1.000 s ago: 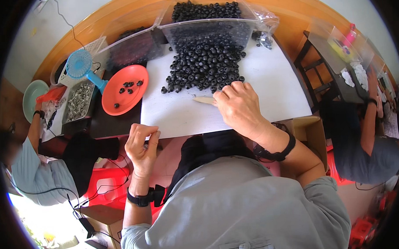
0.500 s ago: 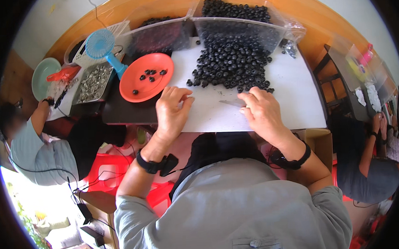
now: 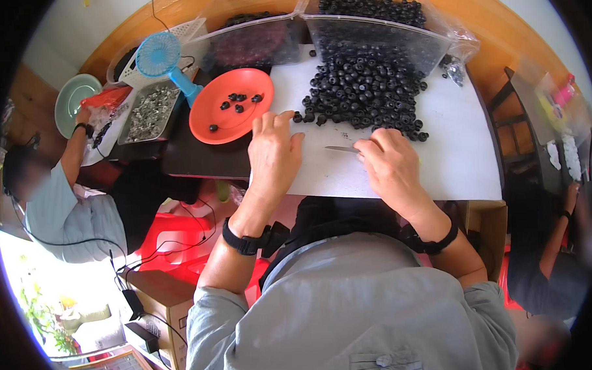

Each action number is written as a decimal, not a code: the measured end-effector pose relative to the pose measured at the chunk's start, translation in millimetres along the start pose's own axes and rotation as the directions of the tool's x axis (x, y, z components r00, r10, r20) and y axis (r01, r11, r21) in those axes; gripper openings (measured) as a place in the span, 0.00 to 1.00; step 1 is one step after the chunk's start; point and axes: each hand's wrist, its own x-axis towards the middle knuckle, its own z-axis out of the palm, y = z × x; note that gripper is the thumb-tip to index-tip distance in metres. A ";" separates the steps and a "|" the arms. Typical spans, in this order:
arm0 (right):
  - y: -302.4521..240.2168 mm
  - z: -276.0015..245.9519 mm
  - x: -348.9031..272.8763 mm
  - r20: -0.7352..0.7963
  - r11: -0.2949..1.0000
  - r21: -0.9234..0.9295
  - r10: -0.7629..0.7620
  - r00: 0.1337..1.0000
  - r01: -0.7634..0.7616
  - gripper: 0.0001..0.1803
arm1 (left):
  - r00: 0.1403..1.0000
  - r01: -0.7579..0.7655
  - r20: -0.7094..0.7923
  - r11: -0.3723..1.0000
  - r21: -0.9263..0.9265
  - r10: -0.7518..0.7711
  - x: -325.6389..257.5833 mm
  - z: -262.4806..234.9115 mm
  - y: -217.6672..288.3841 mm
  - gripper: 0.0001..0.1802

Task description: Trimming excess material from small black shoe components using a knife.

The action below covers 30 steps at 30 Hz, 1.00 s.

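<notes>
Loose small round black pieces with holes, like beads or knobs, form a heap (image 3: 364,88) on the white board (image 3: 458,153). My left hand (image 3: 273,150) reaches to the heap's left end, its thumb apart from its fingers, fingertips close to a stray black piece (image 3: 297,117). It appears to hold nothing. My right hand (image 3: 393,165) is closed around a small knife (image 3: 342,149), whose thin blade points left over the board, just in front of the heap. Left of my left hand, an orange-red plate (image 3: 205,113) carries several black pieces.
Clear plastic bins (image 3: 428,46) of black pieces stand behind the heap. A blue hand fan (image 3: 159,55) stands by a metal tray (image 3: 138,135) of small silvery parts. A co-worker (image 3: 68,206) sits at the left, another person (image 3: 553,254) at the right.
My left hand has moved toward the heap's left end, and its fingers have stretched out. My right hand keeps the knife, with more of the blade showing. The whole view has shifted slightly.
</notes>
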 end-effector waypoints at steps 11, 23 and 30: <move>-6.0 -10.6 0.5 0.019 1.000 0.026 0.014 1.000 -0.015 0.10 | 0.998 -0.052 -0.013 0.977 0.206 0.056 15.2 31.6 -2.2 0.11; -6.1 -10.7 -2.4 0.019 1.000 0.016 -0.013 1.000 0.013 0.11 | 0.996 -0.071 -0.060 0.996 -0.063 0.067 9.7 16.8 -2.4 0.10; -6.5 -11.7 -4.4 0.011 1.000 0.008 -0.019 1.000 0.019 0.10 | 0.995 -0.069 -0.069 0.997 0.024 0.070 4.8 19.0 -2.7 0.09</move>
